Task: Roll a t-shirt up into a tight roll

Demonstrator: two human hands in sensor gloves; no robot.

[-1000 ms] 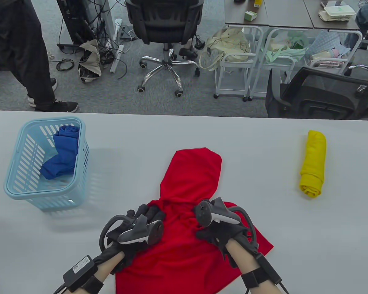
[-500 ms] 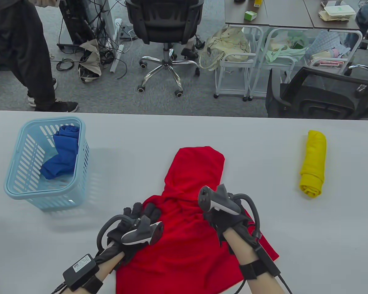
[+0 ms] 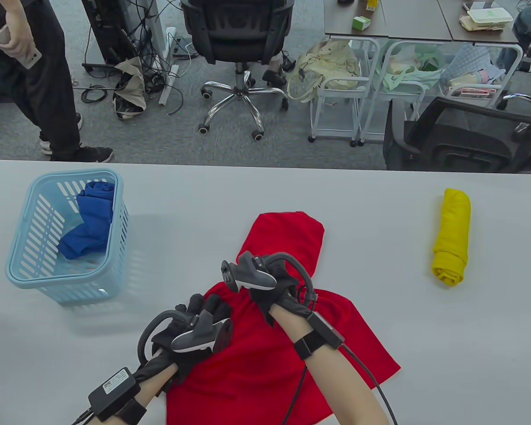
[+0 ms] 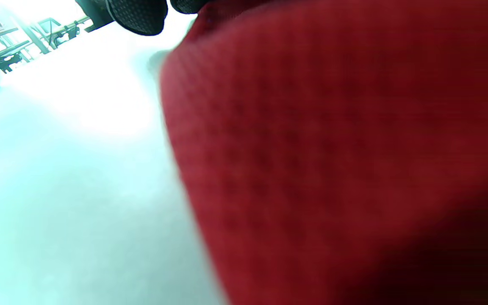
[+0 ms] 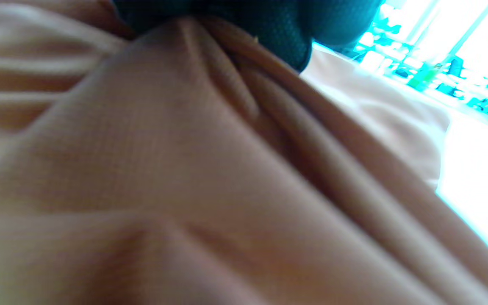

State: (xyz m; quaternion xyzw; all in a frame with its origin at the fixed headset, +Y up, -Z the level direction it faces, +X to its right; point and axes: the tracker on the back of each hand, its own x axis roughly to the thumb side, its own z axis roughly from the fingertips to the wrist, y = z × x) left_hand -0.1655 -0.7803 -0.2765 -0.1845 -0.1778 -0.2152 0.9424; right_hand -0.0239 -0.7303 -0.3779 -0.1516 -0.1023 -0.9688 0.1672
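A red t-shirt [image 3: 283, 354] lies crumpled on the grey table [image 3: 203, 208] near the front edge, its narrow far part folded over towards the back. My left hand [image 3: 201, 310] rests with fairly straight fingers on the shirt's left edge; its fingertips [image 4: 138, 17] show beside the red cloth [image 4: 333, 148]. My right hand [image 3: 272, 287] sits on the bunched middle of the shirt, arm crossing over the cloth. In the right wrist view its fingertips [image 5: 278, 34] pinch gathered folds of the fabric [image 5: 227, 169], which looks washed-out there.
A light blue basket [image 3: 22, 270] holding a blue garment [image 3: 90, 221] stands at the table's left. A rolled yellow shirt [image 3: 451, 237] lies at the right. Beyond the far edge are office chairs [image 3: 239, 40], carts and a standing person [image 3: 35, 88].
My right hand has moved left and away from me, from the shirt's right side to its bunched middle, gathering folds. The left hand has stayed almost still on the left edge.
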